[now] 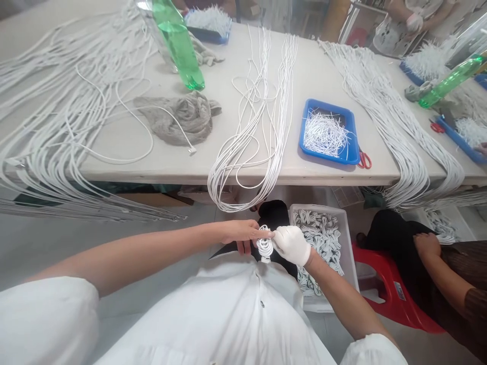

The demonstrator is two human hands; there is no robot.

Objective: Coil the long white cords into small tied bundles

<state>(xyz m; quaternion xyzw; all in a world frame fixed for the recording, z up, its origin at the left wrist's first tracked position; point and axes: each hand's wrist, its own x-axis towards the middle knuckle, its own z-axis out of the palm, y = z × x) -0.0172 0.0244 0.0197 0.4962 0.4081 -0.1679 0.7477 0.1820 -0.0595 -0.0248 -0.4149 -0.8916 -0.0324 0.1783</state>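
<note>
The left hand (240, 233) and the gloved right hand (292, 245) are both pinching a small white cable coil (265, 247), each grip closing narrowly on it, just below the desk (327, 175) edge. A white bin (349, 243) of similar coils is sitting at three o'clock of it. Long cables (262, 126) are hanging over the desk at twelve o'clock.
</note>
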